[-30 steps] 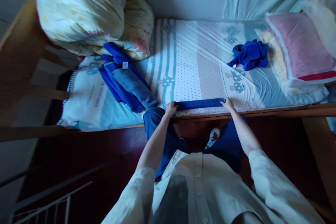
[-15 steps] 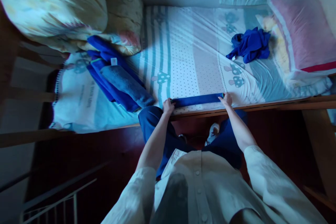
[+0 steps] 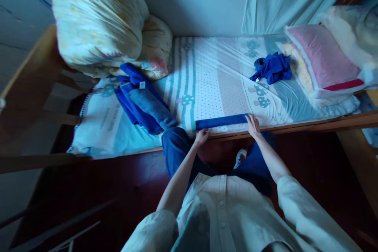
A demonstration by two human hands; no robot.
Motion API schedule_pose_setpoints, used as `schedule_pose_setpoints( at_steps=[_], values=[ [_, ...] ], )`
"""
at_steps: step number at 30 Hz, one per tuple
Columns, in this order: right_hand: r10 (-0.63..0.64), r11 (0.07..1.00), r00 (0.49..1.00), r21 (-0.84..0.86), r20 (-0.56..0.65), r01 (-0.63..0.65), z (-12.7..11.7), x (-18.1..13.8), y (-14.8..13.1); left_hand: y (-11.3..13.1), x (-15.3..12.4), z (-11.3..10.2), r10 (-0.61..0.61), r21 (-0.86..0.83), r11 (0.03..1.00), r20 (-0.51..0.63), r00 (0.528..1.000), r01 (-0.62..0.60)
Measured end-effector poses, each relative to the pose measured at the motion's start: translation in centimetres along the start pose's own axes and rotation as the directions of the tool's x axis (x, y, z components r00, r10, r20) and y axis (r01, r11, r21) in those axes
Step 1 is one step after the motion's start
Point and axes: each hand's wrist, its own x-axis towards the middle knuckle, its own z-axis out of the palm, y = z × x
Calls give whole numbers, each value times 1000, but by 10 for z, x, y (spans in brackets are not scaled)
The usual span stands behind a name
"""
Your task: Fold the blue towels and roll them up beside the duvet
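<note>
From my remote station I found the blue cloth strip (image 3: pixel 221 122) lying flat along the near edge of the bed (image 3: pixel 203 61), just above the wooden rail (image 3: pixel 319 126). Taking the strip as clock centre, the right hand (image 3: pixel 253 125) was at 3 o'clock, fingertips at the strip's end; whether they pinched it I could not tell. The left hand (image 3: pixel 202 136) was at 8 o'clock, fingers close together by the lower edge, contact unclear. In my judgement, an uneven pull from 3 o'clock could have skewed the strip, and a drag towards 6 o'clock could have tipped it over the rail. Wrinkles in the bedding might have rucked it
</note>
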Motion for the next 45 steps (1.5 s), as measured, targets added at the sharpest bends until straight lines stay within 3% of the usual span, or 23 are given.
schedule_pose_setpoints(
  at_steps=[2, 7, 17, 22, 27, 29, 31, 34, 38, 41, 43, 45],
  values=[
    [-86, 996, 993, -2, 82, 86, -3, -9, 4, -2, -1, 10, -111, -201, 973, 16, 994, 112],
    [-119, 993, 981, 18, 153, 117, -10, -16, 11, 10, 9, 17, -289, -555, 807, -73, 955, 201],
    [-148, 988, 977, -27, 151, 154, -31, 3, -9, 45, 22, 7, -275, -679, 734, -274, 922, 17],
    [-199, 980, 978, 8, 63, 199, -54, 23, -44, 74, 22, 6, -125, -640, 761, -307, 943, -107],
    [-208, 951, 972, 210, -105, 227, -90, 51, -107, 116, 16, 7, 155, -570, 781, -220, 963, -256],
    [-194, 920, 964, 307, -184, 244, -105, 63, -135, 136, 11, 5, 339, -489, 790, -155, 928, -370],
    [-200, 872, 953, 403, -228, 280, -119, 74, -160, 155, 6, 1, 499, -421, 767, -84, 863, -485],
    [-243, 798, 947, 512, -210, 318, -136, 88, -194, 182, 0, -7, 629, -391, 707, -33, 777, -589],
    [-244, 746, 953, 594, -178, 302, -155, 102, -232, 207, -3, -27, 718, -372, 635, -37, 695, -677],
    [-214, 723, 958, 629, -191, 287, -167, 111, -258, 210, 0, -50, 749, -392, 567, -120, 651, -724],
    [-173, 724, 964, 639, -200, 262, -174, 117, -275, 202, 7, -64, 728, -425, 552, -175, 663, -718],
    [-137, 715, 966, 653, -221, 251, -180, 123, -295, 187, 16, -76, 681, -435, 591, -183, 709, -679]
  ],
)
